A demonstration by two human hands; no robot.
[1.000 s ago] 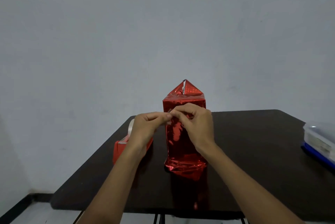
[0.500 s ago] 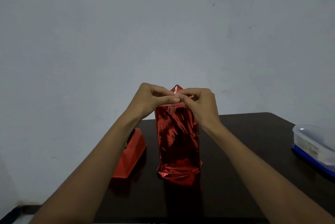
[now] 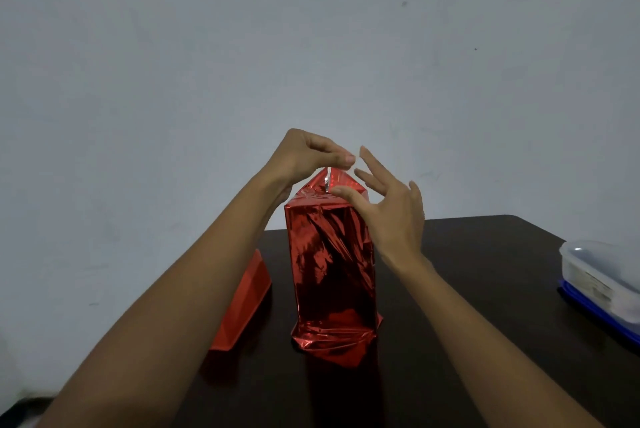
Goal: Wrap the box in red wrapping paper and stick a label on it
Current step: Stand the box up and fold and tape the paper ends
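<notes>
The box (image 3: 332,268), wrapped in shiny red paper, stands upright on the dark table (image 3: 467,289). Its top paper folds up into a pointed triangular flap (image 3: 337,185). My left hand (image 3: 308,154) hovers just above that peak with curled fingers, thumb and fingertips pinched on what looks like a small strip of clear tape. My right hand (image 3: 391,209) is at the box's upper right with fingers spread and straight, its thumb touching the flap. Crumpled paper ends stick out at the box's base. No label is visible.
A red tape dispenser (image 3: 244,306) lies on the table left of the box, partly behind my left forearm. A clear plastic container on a blue lid (image 3: 599,278) sits at the right edge. A plain grey wall is behind.
Both hands rose from the box's front to its top. They were pinched together; now my right hand has let go and spread its fingers while my left keeps pinching.
</notes>
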